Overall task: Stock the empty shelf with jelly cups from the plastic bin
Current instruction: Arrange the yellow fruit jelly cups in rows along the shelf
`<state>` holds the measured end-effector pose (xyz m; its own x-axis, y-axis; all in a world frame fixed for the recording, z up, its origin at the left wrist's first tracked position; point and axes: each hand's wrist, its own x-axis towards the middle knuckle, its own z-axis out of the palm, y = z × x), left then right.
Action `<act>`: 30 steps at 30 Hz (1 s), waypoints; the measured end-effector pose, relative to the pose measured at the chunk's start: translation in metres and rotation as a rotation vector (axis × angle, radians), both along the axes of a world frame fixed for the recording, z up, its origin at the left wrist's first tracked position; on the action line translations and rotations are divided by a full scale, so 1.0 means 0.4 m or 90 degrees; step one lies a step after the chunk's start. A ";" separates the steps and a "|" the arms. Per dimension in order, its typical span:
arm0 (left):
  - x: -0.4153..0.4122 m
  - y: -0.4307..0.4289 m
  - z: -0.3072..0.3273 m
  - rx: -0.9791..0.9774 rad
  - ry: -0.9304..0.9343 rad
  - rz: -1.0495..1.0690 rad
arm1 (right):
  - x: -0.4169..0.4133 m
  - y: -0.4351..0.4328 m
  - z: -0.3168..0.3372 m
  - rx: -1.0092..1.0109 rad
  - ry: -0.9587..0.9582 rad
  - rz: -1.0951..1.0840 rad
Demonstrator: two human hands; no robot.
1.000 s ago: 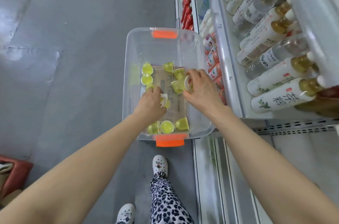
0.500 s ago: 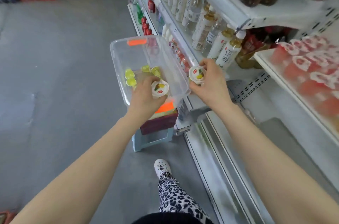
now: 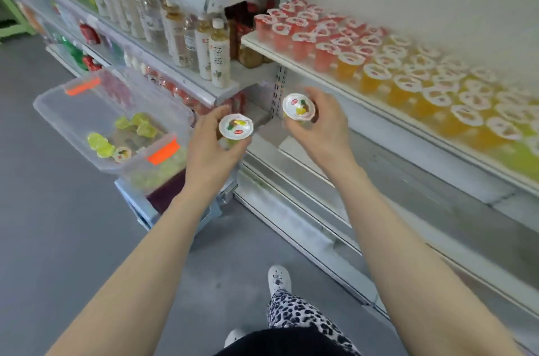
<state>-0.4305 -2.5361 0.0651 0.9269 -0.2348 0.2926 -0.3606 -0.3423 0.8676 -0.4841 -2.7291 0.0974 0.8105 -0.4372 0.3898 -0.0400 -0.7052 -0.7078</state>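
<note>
My left hand [image 3: 208,148] grips a jelly cup [image 3: 235,126] with a white printed lid, held to the right of the bin. My right hand [image 3: 319,125] grips a second jelly cup [image 3: 299,106], raised in front of the white shelf upright. The clear plastic bin [image 3: 58,110] with orange latches sits at the left and holds several green jelly cups [image 3: 100,144]. The shelf [image 3: 291,61] at the right carries rows of red, orange and green jelly cups [image 3: 379,64]. Below it is a bare lower shelf [image 3: 408,169].
Bottled drinks [image 3: 201,46] fill the shelves at the upper left. The bin rests on a small blue stool [image 3: 140,209] with a dark box under it. Grey floor [image 3: 43,239] lies to the left. My foot in a white shoe [image 3: 279,279] stands near the shelf base.
Both hands lifted a jelly cup each out of the bin and carried them right, toward the shelves. My view swung from the bin up and right to the jelly-cup shelf.
</note>
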 end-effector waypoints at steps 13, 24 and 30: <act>-0.214 -0.453 0.133 0.053 -0.122 -0.226 | -0.407 -0.408 0.128 -0.093 -0.041 -0.259; -0.465 -0.932 0.254 0.001 -0.120 -0.352 | -0.803 -0.840 0.225 -0.129 -0.019 -0.406; -0.572 -1.129 0.275 0.014 -0.096 -0.380 | -0.974 -1.068 0.216 -0.129 0.076 -0.482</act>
<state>-0.6594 -2.9878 0.1753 0.5820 -0.7083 0.3995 -0.6139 -0.0605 0.7871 -0.8737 -3.1563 0.1837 0.3625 -0.8161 0.4500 -0.6284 -0.5706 -0.5287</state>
